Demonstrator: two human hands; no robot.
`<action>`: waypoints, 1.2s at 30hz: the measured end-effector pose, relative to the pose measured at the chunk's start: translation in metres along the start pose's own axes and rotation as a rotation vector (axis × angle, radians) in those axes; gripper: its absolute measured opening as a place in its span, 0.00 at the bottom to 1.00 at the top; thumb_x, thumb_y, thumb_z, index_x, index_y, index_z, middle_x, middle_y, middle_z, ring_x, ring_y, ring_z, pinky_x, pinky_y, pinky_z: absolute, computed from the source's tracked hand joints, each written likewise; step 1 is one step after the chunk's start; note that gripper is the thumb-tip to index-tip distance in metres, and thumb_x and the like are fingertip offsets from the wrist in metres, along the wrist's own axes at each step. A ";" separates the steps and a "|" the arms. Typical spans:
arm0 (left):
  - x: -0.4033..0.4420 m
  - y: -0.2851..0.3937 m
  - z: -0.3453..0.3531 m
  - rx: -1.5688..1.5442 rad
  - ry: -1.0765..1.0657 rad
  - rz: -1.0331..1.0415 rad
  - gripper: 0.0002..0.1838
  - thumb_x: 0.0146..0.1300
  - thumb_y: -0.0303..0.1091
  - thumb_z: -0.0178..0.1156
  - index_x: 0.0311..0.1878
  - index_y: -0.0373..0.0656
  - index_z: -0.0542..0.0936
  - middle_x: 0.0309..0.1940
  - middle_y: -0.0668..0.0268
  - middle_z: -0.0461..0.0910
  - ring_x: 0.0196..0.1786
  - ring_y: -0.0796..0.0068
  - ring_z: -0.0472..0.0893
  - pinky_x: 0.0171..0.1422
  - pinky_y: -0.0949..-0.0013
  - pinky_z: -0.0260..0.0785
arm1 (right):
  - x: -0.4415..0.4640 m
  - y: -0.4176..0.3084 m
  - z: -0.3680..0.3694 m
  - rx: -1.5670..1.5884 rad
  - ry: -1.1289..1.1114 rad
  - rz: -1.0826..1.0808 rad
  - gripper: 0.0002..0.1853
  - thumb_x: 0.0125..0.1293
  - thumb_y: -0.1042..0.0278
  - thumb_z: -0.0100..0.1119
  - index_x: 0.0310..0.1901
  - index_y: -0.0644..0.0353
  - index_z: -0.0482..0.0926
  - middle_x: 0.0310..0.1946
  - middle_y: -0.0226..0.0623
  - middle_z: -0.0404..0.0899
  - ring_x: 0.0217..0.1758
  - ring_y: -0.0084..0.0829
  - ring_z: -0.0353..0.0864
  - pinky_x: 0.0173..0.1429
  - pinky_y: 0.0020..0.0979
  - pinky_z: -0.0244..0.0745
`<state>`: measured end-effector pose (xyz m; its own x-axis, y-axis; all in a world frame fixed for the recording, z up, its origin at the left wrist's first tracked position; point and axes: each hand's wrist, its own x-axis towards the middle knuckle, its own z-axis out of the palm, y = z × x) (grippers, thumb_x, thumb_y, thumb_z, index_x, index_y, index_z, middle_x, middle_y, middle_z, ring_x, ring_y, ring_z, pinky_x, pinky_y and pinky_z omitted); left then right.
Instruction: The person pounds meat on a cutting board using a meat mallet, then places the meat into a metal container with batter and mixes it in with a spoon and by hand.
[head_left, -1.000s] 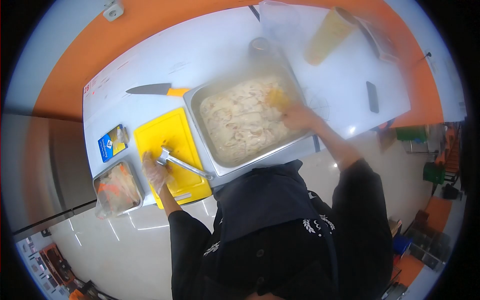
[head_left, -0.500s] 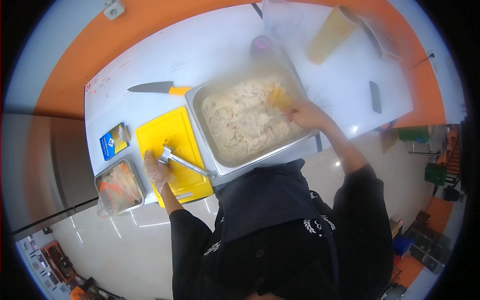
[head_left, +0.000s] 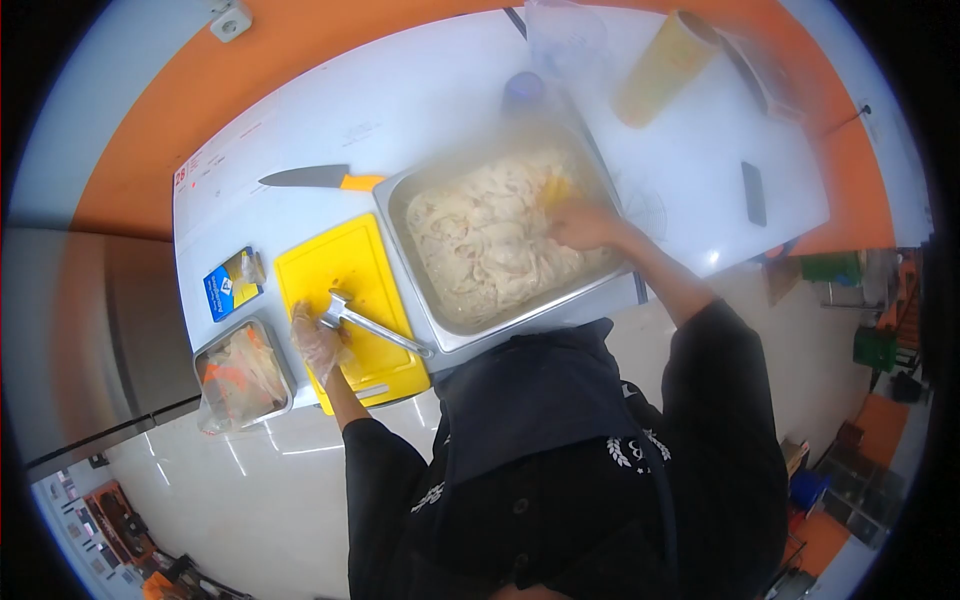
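My right hand [head_left: 583, 226], closed, is over the far right part of a deep steel pan [head_left: 440, 337]. It grips a yellow utensil [head_left: 556, 190] whose end is blurred, so I cannot tell its exact kind. Pale, creamy coated pieces [head_left: 490, 240], perhaps meat in batter, fill the pan. In a clear plastic glove, my left hand [head_left: 318, 342] lies at the left edge of a yellow cutting board [head_left: 345, 260], fingers extended. Just right of those fingers, a metal meat mallet [head_left: 375, 328] rests on the board, its handle pointing toward the pan.
A knife [head_left: 310, 177] with an orange handle lies beyond the board. Left are a blue-yellow box [head_left: 232, 285] and a small steel tray [head_left: 290, 385] with plastic over its contents. Farther back stand a purple-blue object [head_left: 523, 90], a clear container [head_left: 565, 40] and a yellowish cylinder [head_left: 665, 68].
My right hand has moved slightly left and deeper over the pan with the yellow utensil, and the creamy pieces have shifted. My left hand stays at the board's edge.
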<state>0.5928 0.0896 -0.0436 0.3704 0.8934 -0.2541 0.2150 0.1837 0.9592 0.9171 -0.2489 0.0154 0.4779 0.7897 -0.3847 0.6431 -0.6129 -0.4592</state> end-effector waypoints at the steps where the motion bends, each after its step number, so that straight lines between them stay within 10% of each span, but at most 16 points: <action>1: -0.003 0.003 0.002 -0.011 0.012 0.008 0.11 0.73 0.34 0.44 0.45 0.38 0.74 0.29 0.61 0.77 0.15 0.70 0.74 0.13 0.69 0.66 | -0.007 -0.004 -0.009 0.026 -0.020 -0.003 0.18 0.61 0.59 0.55 0.35 0.70 0.81 0.36 0.56 0.80 0.43 0.54 0.80 0.51 0.46 0.73; 10: 0.003 -0.008 -0.004 0.394 0.031 0.254 0.14 0.72 0.43 0.49 0.48 0.44 0.77 0.36 0.64 0.78 0.26 0.71 0.77 0.20 0.67 0.68 | -0.035 -0.010 -0.044 0.181 -0.170 0.127 0.18 0.62 0.58 0.55 0.32 0.69 0.82 0.37 0.55 0.79 0.44 0.51 0.78 0.50 0.44 0.71; 13: 0.006 -0.008 -0.004 0.034 -0.024 -0.030 0.13 0.72 0.41 0.48 0.47 0.44 0.77 0.38 0.62 0.78 0.29 0.71 0.78 0.22 0.65 0.70 | -0.035 -0.021 -0.021 0.196 -0.079 0.091 0.17 0.62 0.59 0.55 0.30 0.68 0.82 0.34 0.53 0.79 0.42 0.49 0.78 0.49 0.43 0.70; 29: 0.007 -0.012 -0.006 0.064 -0.030 0.019 0.17 0.72 0.48 0.48 0.46 0.45 0.76 0.28 0.65 0.77 0.17 0.71 0.73 0.15 0.69 0.66 | -0.061 0.003 -0.047 0.527 0.140 0.064 0.13 0.59 0.64 0.56 0.27 0.66 0.83 0.28 0.49 0.81 0.38 0.43 0.80 0.44 0.38 0.71; 36: 0.004 -0.009 -0.003 0.114 -0.002 0.020 0.17 0.72 0.47 0.47 0.49 0.44 0.76 0.30 0.64 0.77 0.17 0.69 0.73 0.15 0.69 0.66 | -0.026 -0.018 -0.025 -0.102 0.499 0.242 0.10 0.56 0.65 0.58 0.32 0.64 0.83 0.33 0.51 0.83 0.38 0.48 0.84 0.45 0.45 0.78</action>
<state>0.5894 0.0928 -0.0529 0.3772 0.8956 -0.2358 0.3089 0.1184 0.9437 0.9080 -0.2573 0.0533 0.8283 0.5593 -0.0325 0.5225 -0.7921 -0.3155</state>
